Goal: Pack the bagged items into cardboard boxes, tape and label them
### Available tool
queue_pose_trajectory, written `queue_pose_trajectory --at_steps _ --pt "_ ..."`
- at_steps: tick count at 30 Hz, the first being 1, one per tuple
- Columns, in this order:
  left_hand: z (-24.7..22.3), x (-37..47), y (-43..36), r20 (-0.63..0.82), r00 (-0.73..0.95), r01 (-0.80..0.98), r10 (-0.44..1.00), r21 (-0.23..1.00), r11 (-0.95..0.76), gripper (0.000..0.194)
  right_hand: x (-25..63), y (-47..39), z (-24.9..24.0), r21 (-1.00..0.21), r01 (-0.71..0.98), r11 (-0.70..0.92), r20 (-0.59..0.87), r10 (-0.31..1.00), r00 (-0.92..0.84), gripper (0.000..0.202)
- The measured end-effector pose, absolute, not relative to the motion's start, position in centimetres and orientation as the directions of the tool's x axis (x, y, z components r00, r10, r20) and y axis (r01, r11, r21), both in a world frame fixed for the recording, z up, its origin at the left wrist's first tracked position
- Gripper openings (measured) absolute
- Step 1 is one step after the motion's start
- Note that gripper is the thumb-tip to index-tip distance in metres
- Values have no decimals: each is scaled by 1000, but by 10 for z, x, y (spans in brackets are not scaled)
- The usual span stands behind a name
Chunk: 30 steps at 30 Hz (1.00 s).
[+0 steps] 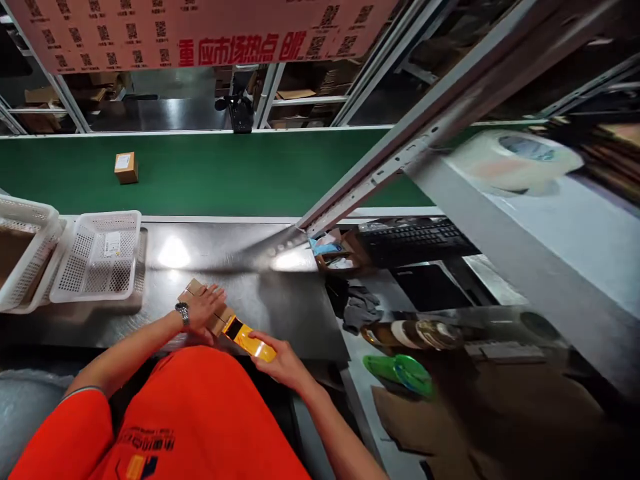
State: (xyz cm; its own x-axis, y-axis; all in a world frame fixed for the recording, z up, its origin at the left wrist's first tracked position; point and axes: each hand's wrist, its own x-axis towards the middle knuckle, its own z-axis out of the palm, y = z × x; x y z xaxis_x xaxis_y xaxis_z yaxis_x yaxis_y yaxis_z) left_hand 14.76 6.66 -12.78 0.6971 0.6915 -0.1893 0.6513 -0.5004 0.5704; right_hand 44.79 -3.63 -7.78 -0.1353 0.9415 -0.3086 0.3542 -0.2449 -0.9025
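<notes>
Pressing hand: the left hand (206, 308), with a watch on its wrist, lies flat with fingers spread on top of the small brown box (206, 308).
Small brown box: it sits on the shiny metal table (260, 293), close to the person's orange shirt (200, 413).
Holding hand: the right hand (283, 363) is curled around the yellow tape tool (249, 339), and the tool's tip touches the right end of the box.
White baskets: two baskets (100, 257) stand on the table, well to the left of the box.
Green belt: the belt (225, 170) runs behind the table, far past the box, and a little parcel (126, 167) rides on it.
Keyboard: a black keyboard (415, 237) sits to the right of the box, beyond the table's edge.
</notes>
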Motion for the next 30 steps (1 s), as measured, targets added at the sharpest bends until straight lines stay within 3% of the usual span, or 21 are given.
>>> queue_pose_trajectory --at_steps 2,4,9,13,18,21,26,30 --pt "-130 172 63 -248 778 605 578 543 -582 116 453 -36 -72 -893 374 -251 -336 925 -179 51" --pt "-127 189 63 -255 778 611 574 518 -599 120 462 -36 -61 -886 388 -255 -345 920 -185 54" --pt "-112 185 73 -29 833 414 552 694 -588 140 475 -23 -9 -903 398 -165 -289 917 -274 56" --pt "-119 160 78 74 811 310 580 787 -534 120 465 0 29 -804 593 -44 -349 843 -410 60" --pt "-134 92 79 52 720 419 692 763 -493 111 463 19 52 -640 757 135 -391 791 -471 57" --pt "-139 41 80 10 633 527 774 727 -441 110 455 27 47 -664 737 130 -410 761 -503 58" --pt "-150 -17 79 -91 550 657 830 661 -363 110 396 47 2 -771 616 160 -311 751 -583 56" --pt "-156 -19 74 -87 515 700 853 617 -360 131 341 67 -30 -842 535 67 -334 714 -616 63"
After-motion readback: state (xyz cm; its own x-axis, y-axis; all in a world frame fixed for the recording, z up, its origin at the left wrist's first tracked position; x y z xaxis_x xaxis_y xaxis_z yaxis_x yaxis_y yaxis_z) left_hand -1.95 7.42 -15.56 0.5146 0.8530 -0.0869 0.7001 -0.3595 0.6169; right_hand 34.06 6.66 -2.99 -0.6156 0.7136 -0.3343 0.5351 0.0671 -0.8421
